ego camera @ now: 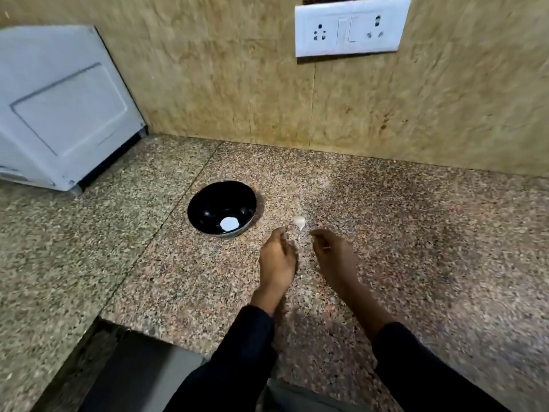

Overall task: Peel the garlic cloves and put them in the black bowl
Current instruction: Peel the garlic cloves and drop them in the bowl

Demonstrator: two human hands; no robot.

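Observation:
A black bowl stands on the speckled granite counter, with a bright white spot on its inner wall. A pale garlic clove lies on the counter to the right of the bowl. My left hand hovers just below and left of the clove, fingers loosely curled, holding nothing that I can see. My right hand is just below and right of the clove, fingertips drawn together; the blur hides whether it pinches anything. Neither hand touches the clove.
A white appliance stands at the back left of the counter. A white socket plate is on the stone wall behind. The counter's front edge drops to a gap at lower left.

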